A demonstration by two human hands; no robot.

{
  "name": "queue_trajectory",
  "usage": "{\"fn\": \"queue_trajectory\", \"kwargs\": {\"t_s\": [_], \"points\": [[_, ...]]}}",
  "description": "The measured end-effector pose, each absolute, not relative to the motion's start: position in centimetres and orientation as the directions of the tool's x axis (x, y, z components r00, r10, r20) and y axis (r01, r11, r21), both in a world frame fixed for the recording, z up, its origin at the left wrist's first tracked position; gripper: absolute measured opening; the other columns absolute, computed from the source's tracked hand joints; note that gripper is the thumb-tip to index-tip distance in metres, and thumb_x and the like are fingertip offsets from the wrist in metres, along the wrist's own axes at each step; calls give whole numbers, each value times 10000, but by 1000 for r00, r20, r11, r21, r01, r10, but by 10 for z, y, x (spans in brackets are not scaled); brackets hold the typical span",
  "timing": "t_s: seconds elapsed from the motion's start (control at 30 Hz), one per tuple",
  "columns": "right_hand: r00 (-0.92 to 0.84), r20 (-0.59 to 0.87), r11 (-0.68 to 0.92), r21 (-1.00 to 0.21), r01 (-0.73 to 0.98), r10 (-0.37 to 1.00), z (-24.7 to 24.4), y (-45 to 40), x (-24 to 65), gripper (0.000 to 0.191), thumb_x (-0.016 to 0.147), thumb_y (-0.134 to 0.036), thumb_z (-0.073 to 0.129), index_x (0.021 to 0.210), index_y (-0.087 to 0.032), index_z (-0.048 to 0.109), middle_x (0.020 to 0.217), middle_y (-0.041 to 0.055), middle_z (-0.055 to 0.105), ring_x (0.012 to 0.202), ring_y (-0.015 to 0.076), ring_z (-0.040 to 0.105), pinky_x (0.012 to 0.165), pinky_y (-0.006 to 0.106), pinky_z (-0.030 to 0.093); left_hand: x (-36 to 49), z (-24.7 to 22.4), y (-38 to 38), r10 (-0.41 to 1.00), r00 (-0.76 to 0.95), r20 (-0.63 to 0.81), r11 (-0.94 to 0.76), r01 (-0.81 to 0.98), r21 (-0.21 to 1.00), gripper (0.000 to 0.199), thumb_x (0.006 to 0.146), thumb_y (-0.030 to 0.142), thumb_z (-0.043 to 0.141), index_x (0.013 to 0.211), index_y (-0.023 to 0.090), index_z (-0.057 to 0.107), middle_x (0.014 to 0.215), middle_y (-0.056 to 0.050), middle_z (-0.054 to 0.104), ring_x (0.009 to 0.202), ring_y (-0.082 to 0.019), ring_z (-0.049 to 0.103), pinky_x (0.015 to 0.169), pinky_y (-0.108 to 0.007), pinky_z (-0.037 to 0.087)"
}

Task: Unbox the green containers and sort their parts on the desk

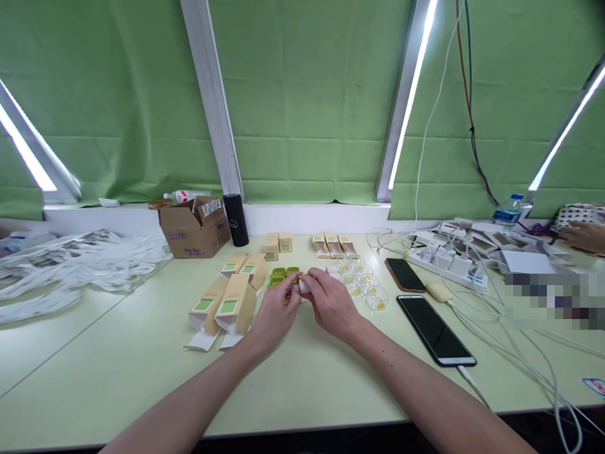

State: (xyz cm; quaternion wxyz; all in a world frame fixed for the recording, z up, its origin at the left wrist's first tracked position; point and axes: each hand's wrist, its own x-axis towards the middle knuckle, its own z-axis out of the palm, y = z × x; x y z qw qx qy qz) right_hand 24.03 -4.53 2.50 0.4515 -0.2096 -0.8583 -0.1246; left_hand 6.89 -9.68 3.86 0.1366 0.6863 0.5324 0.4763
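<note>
Both hands meet over the middle of the table. My right hand pinches a small whitish piece, its exact kind unclear. The fingers of my left hand are closed against the same piece, and whatever else they hold is hidden. Just behind my left hand sit several small olive-green square cups. To the right of my right hand stand several clear plastic cups with yellow spots inside. Kraft cardboard boxes with green labels lie left of my left hand, some with open white flaps.
Farther back are two small kraft boxes, three open ones, an opened carton and a black cylinder. White straps cover the left. Two phones, a power strip and cables lie right. Another person's hand shows far right.
</note>
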Motion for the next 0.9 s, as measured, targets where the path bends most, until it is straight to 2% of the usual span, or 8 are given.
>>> {"fn": "queue_trajectory", "kwargs": {"t_s": [0.1, 0.2, 0.27, 0.37, 0.6, 0.73, 0.9], "points": [[-475, 837, 899, -46, 436, 273, 25, -45, 242, 354, 1066, -178, 450, 1418, -188, 480, 1199, 164, 632, 1008, 265, 668, 721, 364, 577, 65, 42, -98, 855, -25, 518, -398, 611, 685, 365, 1018, 393, 495, 1288, 225, 675, 1030, -74, 766, 855, -214, 707, 744, -341, 581], [-437, 845, 912, -132, 388, 308, 26, -46, 244, 350, 1059, -201, 472, 1409, -191, 488, 1204, 164, 608, 1024, 263, 661, 747, 369, 600, 60, 46, -101, 800, 27, 599, -462, 665, 587, 385, 988, 438, 577, 1293, 220, 661, 1169, -107, 727, 1063, -261, 667, 912, -417, 568], [-410, 846, 913, -193, 359, 340, 26, -46, 246, 355, 1047, -200, 485, 1402, -200, 498, 1209, 160, 599, 1045, 265, 658, 787, 382, 611, 58, 48, -102, 759, 68, 648, -499, 700, 511, 423, 952, 428, 639, 1327, 231, 649, 1246, -121, 678, 1196, -292, 599, 1042, -482, 514], [-388, 835, 904, -267, 333, 390, 25, -47, 246, 359, 1030, -206, 504, 1388, -219, 528, 1208, 145, 608, 1042, 264, 660, 821, 401, 614, 57, 47, -100, 746, 94, 659, -524, 693, 494, 470, 917, 397, 694, 1364, 260, 639, 1338, -125, 608, 1331, -309, 510, 1137, -513, 456], [-320, 783, 846, -482, 228, 533, 22, -47, 242, 315, 1027, -245, 543, 1333, -244, 616, 1213, 116, 635, 1111, 256, 639, 931, 421, 587, 60, 41, -92, 813, 60, 580, -516, 537, 667, 353, 918, 361, 704, 1259, 273, 695, 1290, -92, 683, 1267, -284, 601, 1099, -476, 504], [-271, 752, 798, -586, 145, 601, 25, -48, 239, 231, 1039, -288, 547, 1235, -229, 653, 1160, 105, 654, 1034, 232, 644, 888, 393, 578, 62, 41, -92, 857, 5, 515, -455, 475, 753, 379, 914, 388, 707, 1271, 260, 688, 1340, -96, 676, 1264, -278, 622, 1082, -451, 520], [-226, 716, 745, -663, 76, 660, 26, -51, 234, 217, 1034, -360, 564, 1172, -227, 668, 1125, 95, 683, 1021, 225, 647, 852, 367, 567, 65, 41, -93, 864, -1, 503, -449, 450, 772, 368, 916, 379, 698, 1258, 244, 689, 1330, -104, 686, 1248, -277, 635, 1076, -451, 526]]}}
